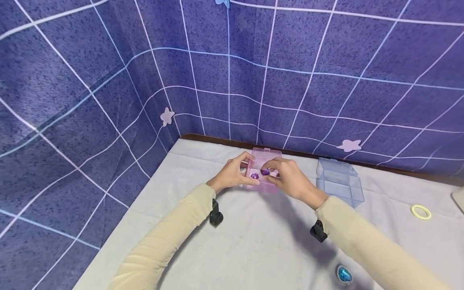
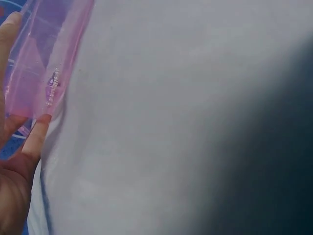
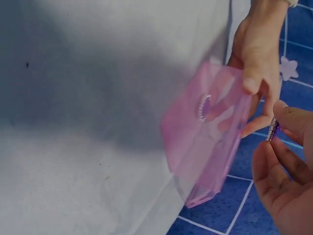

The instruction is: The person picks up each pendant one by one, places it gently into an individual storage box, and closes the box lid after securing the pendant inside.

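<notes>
A see-through pink plastic box [image 1: 267, 154] stands with its lid raised near the table's back edge. My left hand [image 1: 230, 173] grips its left side, thumb at the front and fingers behind. Inside the box, at the left, lies a purple gem [image 1: 255, 176] edged with small clear stones; the left wrist view shows this gem [image 2: 53, 88] through the pink wall. Between thumb and fingertips, my right hand [image 1: 291, 179] pinches a second purple gem [image 1: 266, 172] with a similar beaded rim. In the right wrist view the pinched gem [image 3: 272, 130] is edge-on, beside the box [image 3: 178, 129].
To the right of my right hand, a see-through blue box [image 1: 338, 183] stands open on the white tablecloth [image 1: 232, 241]. A pale yellow ring [image 1: 421, 212] lies farther right. Close to my right sleeve is a blue heart-shaped gem [image 1: 344, 274]. A purple curtain [image 1: 217, 72] hangs behind the table.
</notes>
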`<state>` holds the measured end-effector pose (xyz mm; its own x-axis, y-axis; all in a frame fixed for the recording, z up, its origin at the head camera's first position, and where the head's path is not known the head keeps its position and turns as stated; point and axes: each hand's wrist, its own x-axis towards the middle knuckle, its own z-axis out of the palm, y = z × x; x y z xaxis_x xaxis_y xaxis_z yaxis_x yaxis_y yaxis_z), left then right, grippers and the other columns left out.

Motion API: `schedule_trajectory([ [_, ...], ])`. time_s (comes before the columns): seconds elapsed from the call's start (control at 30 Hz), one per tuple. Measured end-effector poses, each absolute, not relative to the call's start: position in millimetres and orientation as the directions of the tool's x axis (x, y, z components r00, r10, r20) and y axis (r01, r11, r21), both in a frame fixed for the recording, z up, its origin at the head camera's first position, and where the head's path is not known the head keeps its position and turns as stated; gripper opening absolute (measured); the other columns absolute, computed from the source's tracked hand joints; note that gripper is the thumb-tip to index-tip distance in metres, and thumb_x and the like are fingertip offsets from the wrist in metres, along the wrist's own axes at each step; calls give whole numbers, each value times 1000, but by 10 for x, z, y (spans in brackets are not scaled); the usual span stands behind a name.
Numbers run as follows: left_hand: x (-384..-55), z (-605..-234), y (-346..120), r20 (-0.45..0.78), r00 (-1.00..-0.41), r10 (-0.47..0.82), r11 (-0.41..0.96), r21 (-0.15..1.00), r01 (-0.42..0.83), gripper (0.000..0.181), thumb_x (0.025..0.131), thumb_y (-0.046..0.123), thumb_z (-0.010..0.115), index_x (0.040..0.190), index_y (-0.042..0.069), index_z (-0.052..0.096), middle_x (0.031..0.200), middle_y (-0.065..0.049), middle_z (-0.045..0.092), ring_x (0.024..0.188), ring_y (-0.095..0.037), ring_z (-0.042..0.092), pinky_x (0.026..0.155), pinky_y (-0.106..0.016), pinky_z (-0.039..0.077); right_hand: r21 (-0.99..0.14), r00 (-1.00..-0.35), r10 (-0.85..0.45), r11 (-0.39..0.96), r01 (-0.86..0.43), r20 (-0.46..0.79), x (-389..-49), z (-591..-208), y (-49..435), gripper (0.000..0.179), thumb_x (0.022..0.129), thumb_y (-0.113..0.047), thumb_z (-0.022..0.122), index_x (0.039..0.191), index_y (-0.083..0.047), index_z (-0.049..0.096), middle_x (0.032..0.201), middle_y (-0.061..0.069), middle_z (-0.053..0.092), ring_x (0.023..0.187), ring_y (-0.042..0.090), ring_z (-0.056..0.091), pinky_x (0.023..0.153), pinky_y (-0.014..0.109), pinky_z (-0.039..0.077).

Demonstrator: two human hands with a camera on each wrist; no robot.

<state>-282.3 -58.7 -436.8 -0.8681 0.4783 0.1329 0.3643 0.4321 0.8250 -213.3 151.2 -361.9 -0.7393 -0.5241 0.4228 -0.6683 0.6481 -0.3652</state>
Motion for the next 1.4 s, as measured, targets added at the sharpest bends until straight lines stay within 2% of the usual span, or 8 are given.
schedule_trajectory([
  [0.17, -2820, -4363, -596, 133, -875, 466, 435, 826, 358, 72, 63, 28, 92, 122, 21, 52, 121, -1, 62, 111, -20, 62, 91, -31, 55, -373, -737, -550, 638, -674, 392, -2257, -3694, 1490, 20, 78, -8, 80, 95, -2, 72, 92, 12, 72, 86, 26, 70, 79, 38, 59],
  [0.4, -2815, -4364, -582, 131, -870, 475, 427, 830, 358, 74, 63, 29, 92, 124, 20, 52, 121, -2, 62, 111, -21, 62, 94, -32, 54, -361, -717, -626, 620, -697, 307, -2429, -3781, 1495, 19, 76, -3, 79, 93, -1, 72, 92, 12, 74, 86, 26, 70, 80, 38, 59],
  [0.67, -2807, -4361, -582, 139, -872, 469, 431, 825, 364, 73, 63, 28, 92, 123, 19, 52, 120, -2, 63, 110, -20, 63, 92, -31, 54, -278, -633, -738, 573, -771, 234, -2577, -3861, 1516, 12, 72, 2, 79, 81, -2, 73, 78, 8, 73, 69, 21, 68, 67, 31, 58],
  [0.97, -2797, -4366, -578, 137, -872, 470, 435, 824, 363, 70, 64, 28, 91, 122, 20, 53, 117, -2, 65, 106, -17, 64, 84, -26, 56, -212, -667, -732, 636, -742, 140, -2642, -3891, 1508, 10, 73, 1, 75, 72, -8, 72, 67, 2, 69, 57, 7, 53, 59, 23, 52],
  [1.17, -2790, -4370, -572, 157, -868, 471, 432, 817, 382, 70, 65, 27, 91, 123, 17, 52, 118, -5, 65, 106, -19, 65, 83, -26, 56, -194, -685, -719, 661, -725, 115, -2650, -3883, 1493, 15, 69, 4, 73, 68, -10, 70, 62, -1, 64, 53, 8, 46, 54, 24, 47],
  [1.4, -2784, -4375, -578, 147, -871, 470, 425, 826, 369, 71, 66, 26, 90, 125, 17, 52, 122, -6, 63, 110, -20, 64, 84, -24, 57, -168, -701, -709, 684, -710, 76, -2655, -3867, 1463, 16, 69, 3, 73, 66, -12, 67, 58, -7, 58, 54, 9, 46, 54, 24, 44],
])
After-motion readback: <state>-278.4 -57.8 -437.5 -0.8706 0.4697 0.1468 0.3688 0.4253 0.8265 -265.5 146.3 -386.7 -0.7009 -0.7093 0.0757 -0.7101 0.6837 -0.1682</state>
